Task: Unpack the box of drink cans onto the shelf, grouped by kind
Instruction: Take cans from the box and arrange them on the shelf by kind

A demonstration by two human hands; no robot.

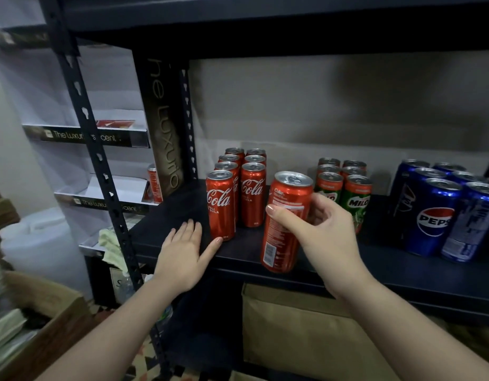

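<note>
Right hand (324, 240) grips a red Coke can (286, 222), thumb across its label and fingers curled behind, holding it tilted at the front edge of the shelf (166, 215), its base at or just past the lip; whether the base touches the shelf cannot be told. Left hand (183, 251) lies flat and open, palm down on the shelf, its thumb tip touching the foot of the nearest can in the Coke group (236, 188). That group stands upright in two columns, front to back, at the left of the shelf. Milo cans (345, 188), green and red, form a second block in the middle, near the held can. Pepsi cans (444, 210), blue, form a third block at the right, well apart from the Coke. Sorting by kind therefore appears well advanced: three groups are established, and the held can probably belongs beside the Coke columns, where a gap lies open. A brown box (54, 320) sits at lower left; its contents are unclear, so the number of cans left cannot be judged.
</note>
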